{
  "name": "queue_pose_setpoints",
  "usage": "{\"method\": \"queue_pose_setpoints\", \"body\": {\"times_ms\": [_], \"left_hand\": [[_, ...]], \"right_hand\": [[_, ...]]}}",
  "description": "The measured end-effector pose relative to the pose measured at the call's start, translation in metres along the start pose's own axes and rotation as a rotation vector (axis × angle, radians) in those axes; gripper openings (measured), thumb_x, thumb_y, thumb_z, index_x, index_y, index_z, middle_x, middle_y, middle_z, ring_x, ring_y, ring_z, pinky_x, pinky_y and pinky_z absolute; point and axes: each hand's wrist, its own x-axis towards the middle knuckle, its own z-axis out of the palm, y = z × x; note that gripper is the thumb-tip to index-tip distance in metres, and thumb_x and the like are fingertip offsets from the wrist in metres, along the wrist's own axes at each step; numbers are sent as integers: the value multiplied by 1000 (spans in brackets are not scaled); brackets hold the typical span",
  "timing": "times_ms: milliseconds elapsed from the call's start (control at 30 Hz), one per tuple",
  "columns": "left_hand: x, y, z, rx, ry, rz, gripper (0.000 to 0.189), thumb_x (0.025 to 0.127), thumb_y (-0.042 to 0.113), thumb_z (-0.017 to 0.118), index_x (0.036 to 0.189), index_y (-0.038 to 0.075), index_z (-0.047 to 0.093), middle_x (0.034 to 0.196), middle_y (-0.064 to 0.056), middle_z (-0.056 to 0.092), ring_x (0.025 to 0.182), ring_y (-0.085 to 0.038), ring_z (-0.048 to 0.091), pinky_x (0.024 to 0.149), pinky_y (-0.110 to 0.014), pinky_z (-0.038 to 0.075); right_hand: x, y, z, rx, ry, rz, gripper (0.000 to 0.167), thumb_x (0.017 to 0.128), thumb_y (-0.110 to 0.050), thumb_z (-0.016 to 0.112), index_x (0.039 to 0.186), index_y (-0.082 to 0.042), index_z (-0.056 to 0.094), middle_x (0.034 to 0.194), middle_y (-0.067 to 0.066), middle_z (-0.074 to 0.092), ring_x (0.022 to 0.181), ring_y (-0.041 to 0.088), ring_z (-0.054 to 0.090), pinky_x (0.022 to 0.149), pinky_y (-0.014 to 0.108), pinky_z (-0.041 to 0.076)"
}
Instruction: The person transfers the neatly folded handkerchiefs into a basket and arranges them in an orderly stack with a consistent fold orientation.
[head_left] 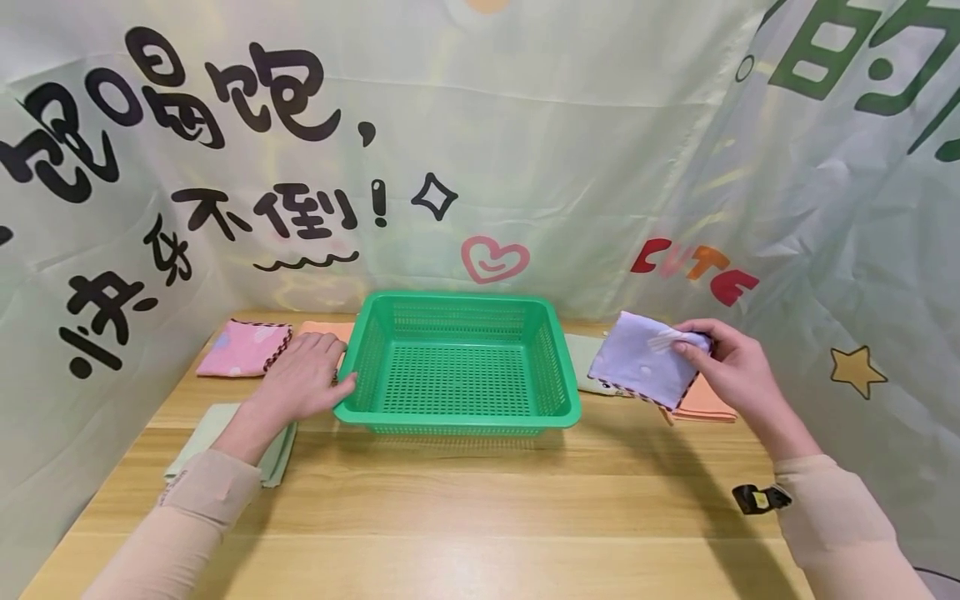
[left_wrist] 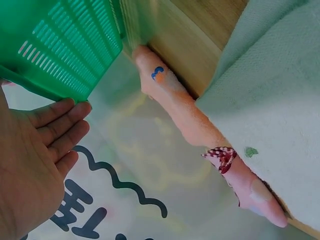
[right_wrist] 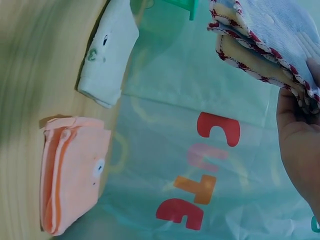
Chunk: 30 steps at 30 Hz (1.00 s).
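Lavender folded cloth (head_left: 643, 360), edged in red stitching, hangs above the table just right of the green basket (head_left: 459, 417), pinched at one corner by the right hand (head_left: 731, 367). Below it lies an orange cloth (head_left: 705, 404). The left hand (head_left: 303, 379) rests flat with straight fingers against the basket's left rim.

I wore snug beige knit sleeves (head_left: 195, 500) on both forearms, and a small black clip with a yellow tag (head_left: 761, 498) sat at my right cuff.
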Motion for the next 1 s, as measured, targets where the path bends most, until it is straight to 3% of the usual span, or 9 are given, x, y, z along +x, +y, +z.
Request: {"method": "queue_pose_setpoints", "body": {"times_ms": [233, 633, 1000], "left_hand": [[1, 1, -2, 12, 4, 1, 51, 95, 39, 56, 112, -8, 61, 111, -23, 61, 109, -42, 57, 104, -55, 41], [0, 3, -3, 14, 17, 19, 46, 93, 38, 56, 107, -6, 60, 106, -20, 61, 105, -41, 57, 101, -55, 43], [1, 3, -4, 37, -11, 11, 48, 95, 38, 55, 110, -7, 60, 108, -21, 60, 107, -41, 56, 102, -55, 42]], "right_hand": [[10, -8, 3, 0, -1, -6, 23, 99, -11, 70, 121, -3, 66, 98, -10, 65, 76, 8, 58, 61, 18, 52], [24, -23, 15, 37, -42, -85, 21, 99, -8, 69, 119, -1, 66, 95, -4, 65, 70, 12, 57, 56, 20, 51], [37, -37, 31, 74, -77, -109, 23, 98, -4, 69, 120, 2, 66, 95, -2, 65, 71, 14, 58, 59, 21, 54]]}}
